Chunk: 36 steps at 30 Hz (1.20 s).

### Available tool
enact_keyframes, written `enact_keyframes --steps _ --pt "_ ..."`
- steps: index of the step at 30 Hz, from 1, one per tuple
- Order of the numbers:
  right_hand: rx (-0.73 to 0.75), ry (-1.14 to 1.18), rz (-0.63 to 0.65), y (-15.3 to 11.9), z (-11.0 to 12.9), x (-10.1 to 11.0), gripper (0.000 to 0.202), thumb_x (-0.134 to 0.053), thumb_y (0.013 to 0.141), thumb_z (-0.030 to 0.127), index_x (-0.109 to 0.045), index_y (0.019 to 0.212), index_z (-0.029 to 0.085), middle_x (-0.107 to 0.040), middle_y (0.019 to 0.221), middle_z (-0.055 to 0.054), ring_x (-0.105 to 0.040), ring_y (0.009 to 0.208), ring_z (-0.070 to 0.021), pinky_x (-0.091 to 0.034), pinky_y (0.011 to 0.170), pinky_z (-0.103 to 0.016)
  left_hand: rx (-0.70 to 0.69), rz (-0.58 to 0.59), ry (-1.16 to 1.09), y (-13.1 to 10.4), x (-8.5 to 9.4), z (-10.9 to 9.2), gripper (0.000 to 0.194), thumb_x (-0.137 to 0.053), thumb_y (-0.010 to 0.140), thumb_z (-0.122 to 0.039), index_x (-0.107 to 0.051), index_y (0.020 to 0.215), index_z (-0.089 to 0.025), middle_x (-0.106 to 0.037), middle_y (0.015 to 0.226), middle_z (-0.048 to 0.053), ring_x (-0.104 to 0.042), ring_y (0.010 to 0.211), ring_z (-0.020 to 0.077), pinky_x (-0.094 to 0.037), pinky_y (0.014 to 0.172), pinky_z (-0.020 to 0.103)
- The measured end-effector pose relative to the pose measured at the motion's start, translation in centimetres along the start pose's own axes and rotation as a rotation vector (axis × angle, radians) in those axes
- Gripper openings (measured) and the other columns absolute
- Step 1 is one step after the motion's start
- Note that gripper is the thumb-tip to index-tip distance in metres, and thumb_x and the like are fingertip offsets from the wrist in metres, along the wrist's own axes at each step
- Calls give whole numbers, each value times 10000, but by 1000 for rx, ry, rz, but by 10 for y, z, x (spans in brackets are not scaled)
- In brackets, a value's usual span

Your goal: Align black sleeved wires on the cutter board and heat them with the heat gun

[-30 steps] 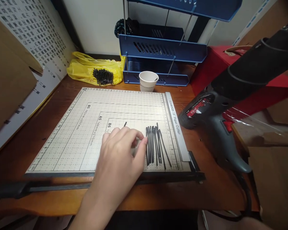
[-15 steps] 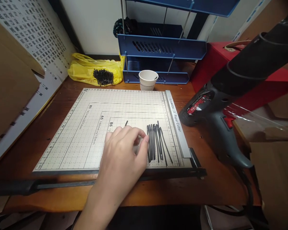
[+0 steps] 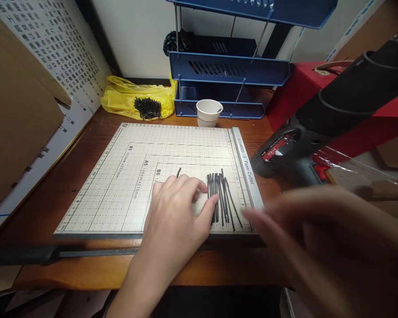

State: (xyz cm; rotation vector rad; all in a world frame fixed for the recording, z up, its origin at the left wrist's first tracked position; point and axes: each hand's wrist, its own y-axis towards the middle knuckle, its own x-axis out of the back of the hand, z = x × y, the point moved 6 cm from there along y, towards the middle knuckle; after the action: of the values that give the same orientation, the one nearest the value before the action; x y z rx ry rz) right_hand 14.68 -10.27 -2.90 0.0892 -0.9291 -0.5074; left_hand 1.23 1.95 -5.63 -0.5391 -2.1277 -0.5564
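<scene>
My left hand [image 3: 182, 207] rests on the gridded paper cutter board [image 3: 112, 185], its fingers curled and its thumb and index finger parted. The thumb lies over the left edge of a row of thin black wires [image 3: 226, 203] with bright lower ends. Past its knuckles, a short black piece [image 3: 179, 171] shows; whether the hand holds it is hidden. My right hand [image 3: 325, 247] is smeared by motion at the lower right, above the cutter's right edge. Its fingertips are near the wires, and I cannot tell what it holds.
Behind the board stand a paper cup [image 3: 208, 115] with dark slivers inside and a yellow bag [image 3: 114, 97] bearing a black bundle [image 3: 147, 108]. A blue rack [image 3: 228, 70] is at the back. The heat gun [image 3: 281, 141] stands right, a red box [image 3: 305, 75] behind it. The cutter's handle [image 3: 23, 255] extends left.
My right hand has entered from the lower right. My left thumb has moved right onto the wires and away from the index finger. The view has shifted slightly.
</scene>
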Motion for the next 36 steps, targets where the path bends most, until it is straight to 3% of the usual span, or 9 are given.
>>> enact_keyframes --steps 2,4,7,10,14,24,30,36 --pt "5 -12 -34 38 7 5 215 -683 873 415 -639 740 252 -523 523 40 -412 442 -101 -327 417 -262 -13 8 23 0 1 -3 125 -565 956 -319 -613 879 -234 -651 826 5 -551 805 213 -328 774 389" --pt "-21 -83 38 68 6 1 258 -726 815 396 -597 655 241 -459 452 59 -374 414 -94 -277 415 -267 -30 13 53 0 2 -7 163 -543 969 -312 -594 835 -232 -652 808 1 -544 780 209 -314 758 390" --pt "-57 -245 286 95 -4 -17 244 -687 808 414 -602 664 237 -559 539 36 -440 477 -115 -286 461 -271 -48 21 62 2 1 -11 183 -555 961 -312 -562 795 -234 -656 800 0 -543 768 209 -306 752 391" --pt "0 -276 397 108 -7 -29 171 -621 844 397 -684 784 250 -631 662 6 -502 569 -133 -309 521 -272 -42 38 35 3 -3 -9 188 -588 942 -317 -527 787 -228 -646 811 -2 -542 783 209 -311 758 386" --pt "46 -241 453 114 -10 -37 155 -616 837 314 -754 895 275 -631 675 6 -512 608 -133 -316 576 -271 -13 54 -8 3 -7 -5 205 -620 928 -326 -506 792 -223 -625 819 -16 -535 799 203 -313 777 383" --pt "36 -118 437 108 -18 -42 167 -590 866 319 -742 825 264 -521 563 34 -450 578 -118 -291 584 -266 -22 35 7 3 -8 -6 197 -612 936 -310 -500 797 -226 -615 793 -22 -537 792 197 -304 791 382" --pt "8 -208 362 108 -26 -36 225 -586 877 379 -724 1011 261 -539 629 23 -442 600 -133 -289 601 -279 -55 14 14 2 -8 -7 216 -637 931 -337 -502 803 -228 -631 810 -19 -556 813 202 -304 829 387" --pt "30 -210 389 107 -29 -41 167 -583 871 362 -724 920 288 -527 606 28 -447 594 -129 -295 603 -273 -53 2 17 3 -8 -6 218 -658 921 -335 -513 802 -223 -619 801 -32 -541 796 192 -289 800 370"
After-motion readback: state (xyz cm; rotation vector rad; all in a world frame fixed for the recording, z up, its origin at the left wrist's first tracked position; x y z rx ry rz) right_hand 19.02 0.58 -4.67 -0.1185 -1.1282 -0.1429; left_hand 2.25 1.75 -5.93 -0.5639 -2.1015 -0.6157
